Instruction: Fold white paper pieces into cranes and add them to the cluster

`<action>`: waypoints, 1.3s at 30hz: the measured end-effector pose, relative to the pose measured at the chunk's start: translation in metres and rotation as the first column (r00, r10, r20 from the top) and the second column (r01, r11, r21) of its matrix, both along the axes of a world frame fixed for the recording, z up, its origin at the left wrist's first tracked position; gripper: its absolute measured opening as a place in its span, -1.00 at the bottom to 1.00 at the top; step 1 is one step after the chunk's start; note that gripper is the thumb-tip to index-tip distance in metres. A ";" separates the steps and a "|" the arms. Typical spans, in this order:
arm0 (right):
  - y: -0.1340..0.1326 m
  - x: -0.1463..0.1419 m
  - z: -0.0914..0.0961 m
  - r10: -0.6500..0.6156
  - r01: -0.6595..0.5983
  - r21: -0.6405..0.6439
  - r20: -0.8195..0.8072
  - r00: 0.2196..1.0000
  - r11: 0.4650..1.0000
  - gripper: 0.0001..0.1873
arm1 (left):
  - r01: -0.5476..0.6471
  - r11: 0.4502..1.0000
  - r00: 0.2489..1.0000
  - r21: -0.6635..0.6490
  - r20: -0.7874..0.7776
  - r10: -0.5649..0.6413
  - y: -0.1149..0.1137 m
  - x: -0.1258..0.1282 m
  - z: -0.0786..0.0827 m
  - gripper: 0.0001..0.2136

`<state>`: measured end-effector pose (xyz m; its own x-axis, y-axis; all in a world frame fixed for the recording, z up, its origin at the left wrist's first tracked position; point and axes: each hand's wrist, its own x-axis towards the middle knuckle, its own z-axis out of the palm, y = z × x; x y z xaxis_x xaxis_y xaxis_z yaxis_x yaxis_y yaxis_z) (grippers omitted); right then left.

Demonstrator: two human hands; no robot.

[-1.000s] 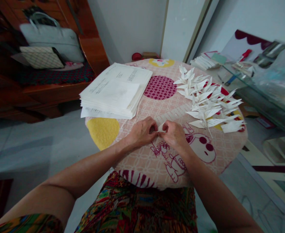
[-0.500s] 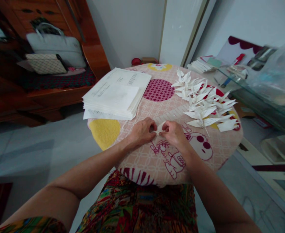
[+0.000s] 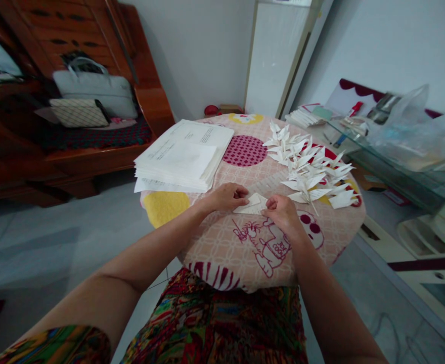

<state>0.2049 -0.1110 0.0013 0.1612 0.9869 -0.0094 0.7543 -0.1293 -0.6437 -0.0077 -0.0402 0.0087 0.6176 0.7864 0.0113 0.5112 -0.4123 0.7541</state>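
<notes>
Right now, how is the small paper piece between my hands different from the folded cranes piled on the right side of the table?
The small paper piece lies flat, held at its ends by the left hand and right hand; the folded cranes lie untouched. The small paper piece is one low, flat shape; the folded cranes are many, heaped, with pointed tips sticking up. Both are white paper on the patterned table.

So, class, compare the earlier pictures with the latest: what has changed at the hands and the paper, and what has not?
The left hand and right hand have drawn apart, and the folded paper between them, earlier pinched up small, now lies wider and flatter on the tablecloth, held at either end. The stack of sheets and the pile of paper cranes stay where they were.
</notes>
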 end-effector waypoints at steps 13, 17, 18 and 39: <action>0.008 -0.003 0.015 0.029 0.020 0.084 -0.545 0.838 0.996 -0.63 | 0.034 0.860 0.777 -0.508 0.554 0.297 0.004 0.024 -0.003 -0.65; 0.017 -0.013 0.036 0.186 0.021 0.276 -0.701 0.689 0.961 -0.69 | 0.110 0.848 0.624 -0.518 0.700 0.347 -0.003 0.023 0.009 -0.61; 0.018 -0.017 0.040 0.210 0.034 0.315 -0.705 0.678 0.949 -0.72 | 0.114 0.858 0.605 -0.500 0.720 0.339 -0.005 0.022 0.012 -0.62; 0.009 -0.037 0.032 0.170 0.097 0.262 -0.822 0.544 0.960 -0.79 | 0.075 0.901 0.657 -0.427 0.701 0.277 -0.020 0.014 0.018 -0.70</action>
<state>0.1682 -0.1017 0.0329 0.1755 0.9769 0.1217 -0.1391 0.1469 -0.9793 0.0063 -0.0601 0.0264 0.4561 0.8838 0.1040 -0.2604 0.0209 0.9653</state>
